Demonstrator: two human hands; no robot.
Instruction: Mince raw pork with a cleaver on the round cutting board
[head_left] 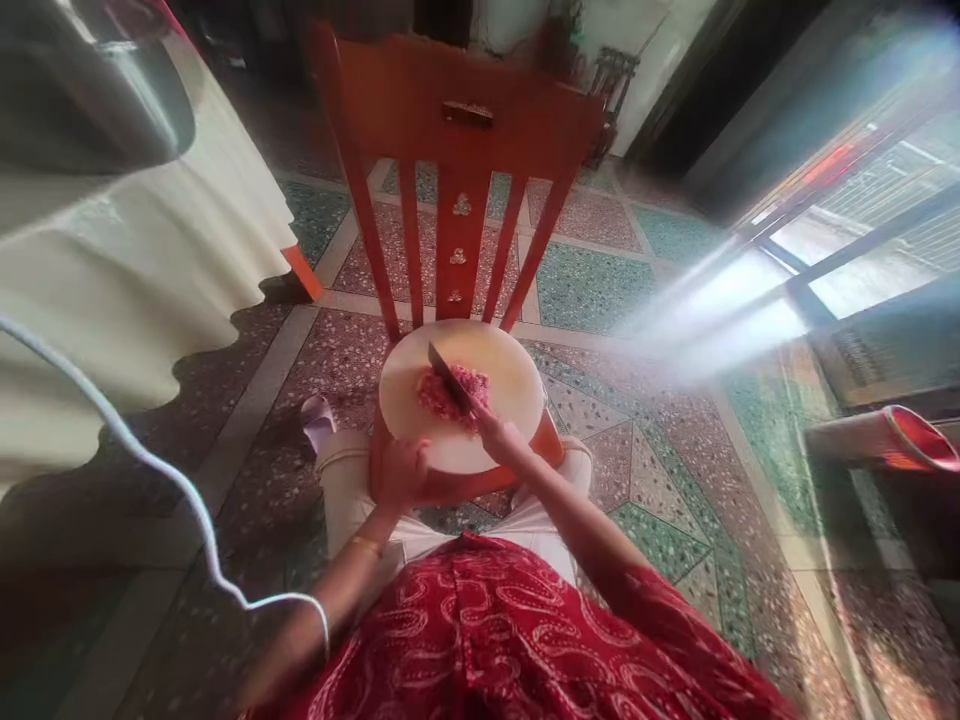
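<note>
Under the right hand (501, 436), closed round the handle of a knife (448, 378) — blade tilted away, down into the pink minced meat (454, 392). Just left of that, left hand (403, 471) curled over the near rim of the round cutting board (517, 375). Beneath both, an orange chair (457, 130) — slatted back rising beyond. Far left, a cream tablecloth (150, 270).
</note>
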